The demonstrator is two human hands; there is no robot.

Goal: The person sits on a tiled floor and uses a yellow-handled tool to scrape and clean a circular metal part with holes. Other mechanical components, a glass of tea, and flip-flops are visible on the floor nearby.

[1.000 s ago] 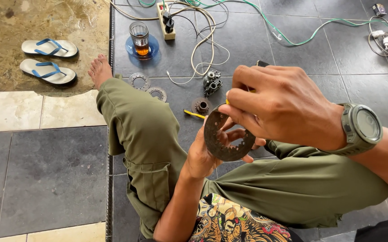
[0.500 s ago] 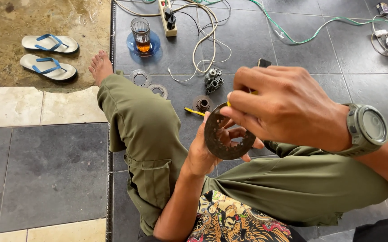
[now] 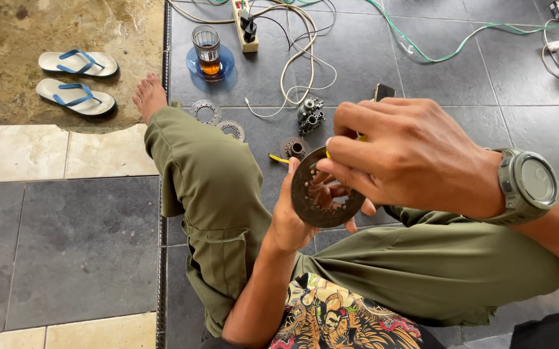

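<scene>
I sat on the dark tiled floor (image 3: 85, 245), legs crossed. My right hand (image 3: 415, 158) was clenched around a small yellow-handled tool (image 3: 361, 137), pressing it at the round, rusty perforated disc (image 3: 321, 194), which my left hand (image 3: 292, 216) grasped from below, above my lap. Two more discs (image 3: 218, 119) and a small engine part (image 3: 310, 115) lay untouched at the far floor edge, so work remained.

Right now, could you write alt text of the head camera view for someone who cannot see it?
A seated person's left hand holds a dark, toothed metal ring while the right hand works at it with a yellow-handled tool. Metal parts, cables and a glass of tea lie on the grey-tiled floor.
</scene>
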